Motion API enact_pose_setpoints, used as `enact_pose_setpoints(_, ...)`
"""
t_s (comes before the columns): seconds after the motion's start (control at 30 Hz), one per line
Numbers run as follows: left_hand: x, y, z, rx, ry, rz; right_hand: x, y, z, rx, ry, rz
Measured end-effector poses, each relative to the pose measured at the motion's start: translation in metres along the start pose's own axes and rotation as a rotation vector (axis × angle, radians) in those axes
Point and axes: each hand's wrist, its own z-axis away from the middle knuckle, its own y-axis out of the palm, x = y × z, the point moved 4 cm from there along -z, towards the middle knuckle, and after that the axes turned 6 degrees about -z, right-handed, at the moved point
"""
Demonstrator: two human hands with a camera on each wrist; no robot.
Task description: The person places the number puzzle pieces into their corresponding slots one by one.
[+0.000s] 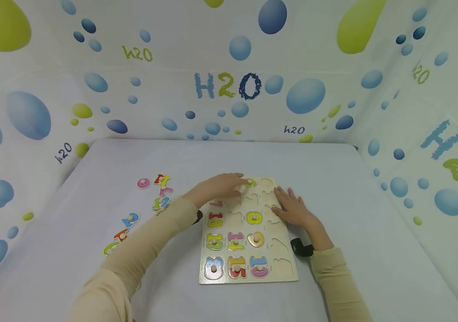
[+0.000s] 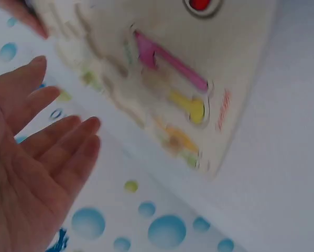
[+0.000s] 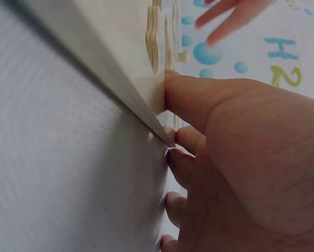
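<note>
A wooden number puzzle board [image 1: 233, 218] lies on the table with pegged number pieces in several recesses, among them a yellow zero-shaped piece [image 1: 254, 218] and a blue-and-pink 10 [image 1: 259, 267]. Over its far part reaches my left hand [image 1: 222, 184], fingers extended and apart. In the left wrist view the left palm [image 2: 36, 173] holds nothing. A green piece [image 1: 250, 182] sits by its fingertips in the head view; the forearm and hand hide some recesses. My right hand [image 1: 295, 209] rests on the board's right edge, with the thumb on top in the right wrist view.
Loose number pieces lie left of the board: a pink zero-shaped piece [image 1: 143, 183], a blue 2 [image 1: 130, 219], a green piece [image 1: 111, 248] partly behind the left sleeve, and several others. A white wall sheet with bubble prints [image 1: 152, 112] bounds the table's back and sides.
</note>
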Motion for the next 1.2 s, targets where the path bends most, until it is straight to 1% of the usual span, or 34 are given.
enact_pose_setpoints(0.1,0.009,-0.010,0.034,-0.008,-0.030,0.066,-0.001,0.000,0.000,0.001,0.002,0.004)
enact_pose_setpoints(0.2,0.023,-0.022,0.075,-0.043,-0.047,0.112,-0.001,0.001,-0.001,0.002,0.002,0.003)
enact_pose_setpoints(0.27,0.038,-0.026,0.105,-0.076,-0.078,0.138,0.001,0.001,-0.002,0.000,-0.005,0.000)
enact_pose_setpoints(0.33,0.057,-0.027,0.136,-0.108,-0.106,0.150,0.002,0.001,-0.002,-0.002,-0.012,0.002)
enact_pose_setpoints(0.4,0.076,-0.023,0.164,-0.129,-0.140,0.175,0.003,0.001,-0.002,-0.007,-0.017,0.001)
enact_pose_setpoints(0.47,0.093,-0.016,0.187,-0.145,-0.164,0.197,0.003,0.001,-0.002,-0.010,-0.017,0.000)
enact_pose_setpoints(0.53,0.108,-0.006,0.203,-0.145,-0.196,0.237,0.003,0.001,-0.001,-0.012,-0.015,-0.001)
enact_pose_setpoints(0.57,0.113,0.000,0.208,-0.144,-0.216,0.256,0.003,0.001,-0.001,-0.013,-0.014,-0.004)
enact_pose_setpoints(0.6,0.119,0.005,0.210,-0.144,-0.235,0.274,0.003,0.001,0.000,-0.014,-0.014,-0.005)
enact_pose_setpoints(0.67,0.126,0.015,0.209,-0.143,-0.274,0.315,0.004,0.000,0.000,-0.017,-0.015,-0.007)
enact_pose_setpoints(0.73,0.131,0.020,0.203,-0.153,-0.311,0.350,0.004,-0.001,0.001,-0.022,-0.018,-0.005)
enact_pose_setpoints(0.8,0.133,0.022,0.193,-0.150,-0.347,0.361,0.003,-0.001,0.001,-0.025,-0.016,-0.005)
enact_pose_setpoints(0.87,0.136,0.023,0.185,-0.116,-0.395,0.363,0.002,-0.001,0.002,-0.024,-0.015,-0.007)
enact_pose_setpoints(0.93,0.138,0.026,0.178,-0.063,-0.442,0.357,0.001,-0.001,0.001,-0.018,-0.013,-0.012)
enact_pose_setpoints(0.97,0.138,0.028,0.175,-0.035,-0.457,0.355,0.001,0.000,0.001,-0.014,-0.010,-0.014)
enact_pose_setpoints(1.03,0.138,0.030,0.171,0.000,-0.482,0.354,0.000,0.001,0.001,-0.005,-0.006,-0.016)
enact_pose_setpoints(1.1,0.136,0.032,0.168,0.014,-0.507,0.360,0.000,0.001,0.000,-0.001,-0.007,-0.017)
enact_pose_setpoints(1.2,0.132,0.034,0.164,0.009,-0.540,0.354,0.001,0.001,0.000,-0.001,-0.006,-0.021)
